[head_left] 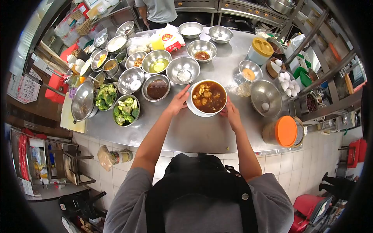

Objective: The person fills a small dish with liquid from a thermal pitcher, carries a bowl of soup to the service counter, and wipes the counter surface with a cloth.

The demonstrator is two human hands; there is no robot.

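Note:
A white bowl of brown soup with pale chunks [208, 97] stands on the steel table [186, 134], a white plate rim showing at its lower left. My left hand [179, 101] is at the bowl's left side and my right hand [232, 115] at its right side, both around the bowl and plate. Fingertips of both hands are partly hidden by the rim. Close by on the left is a steel bowl of dark sauce [156, 88]; above sits a steel bowl with a little white content [183, 71].
Broccoli bowls [126, 110] and several other steel bowls fill the left. To the right are a steel bowl holding an egg [265, 98], an orange-lidded tub [285, 131], a yellow-lidded tub [260, 50] and eggs [288, 84]. Another person [160, 11] stands beyond the table.

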